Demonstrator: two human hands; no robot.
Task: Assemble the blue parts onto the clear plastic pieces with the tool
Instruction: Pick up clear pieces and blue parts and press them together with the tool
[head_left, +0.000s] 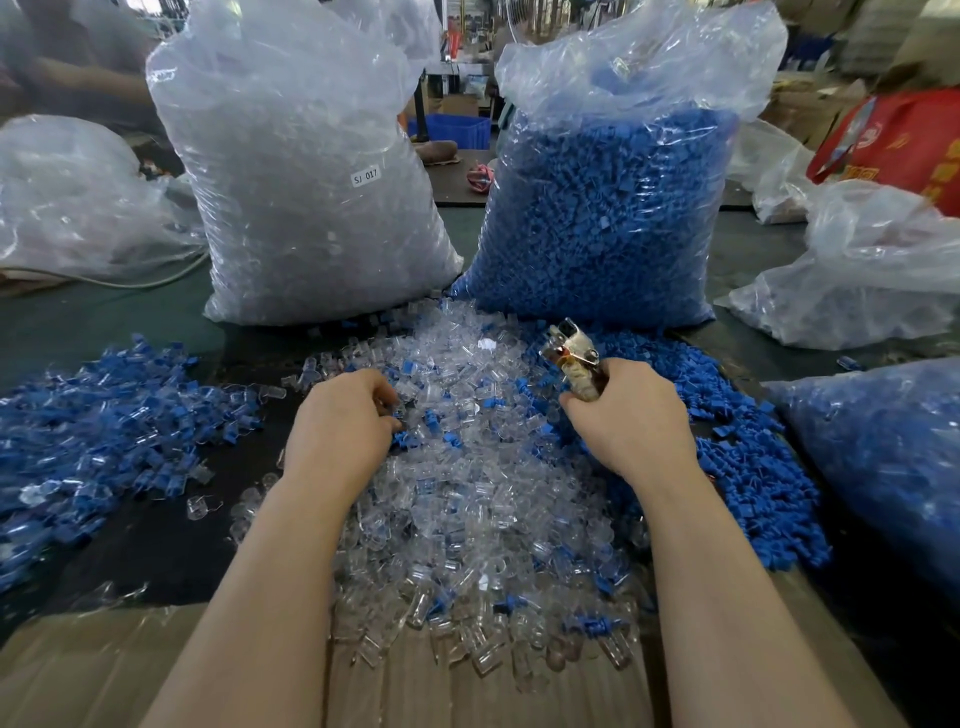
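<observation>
Here, in the head view, the left hand (347, 418) lay knuckles up on the heap of clear pieces (467, 499), its fingers curled down into the heap. Just under its fingertips, on the side toward the right hand, a blue part (399, 439) showed. The fingers seemed to be closing on it or on a clear piece beside it; which one, the picture did not let me tell, because the hand covered the contact.

The right hand (626, 415) was wrapped around the handles of the tool (571, 358). The long axis of the tool ran up and away from this hand, tilted a little toward the left hand, and its metal head stood above the heap, touching nothing. Whether the head was parted or closed was not clear.

The relation that mattered was this: the part to be picked lay directly below the left fingers, and the tool head was well to the right of it and farther from the body. So the left hand was the nearer one for picking, and I judged that the picked pieces would have to travel right and forward to meet the tool head.

The loose blue parts (753, 467) lay just beyond the right hand, on its outer side. The finished pieces (104, 431) lay well apart from the left hand, on its outer side. Behind both hands stood the clear bag (306, 171) and the blue bag (608, 208).
</observation>
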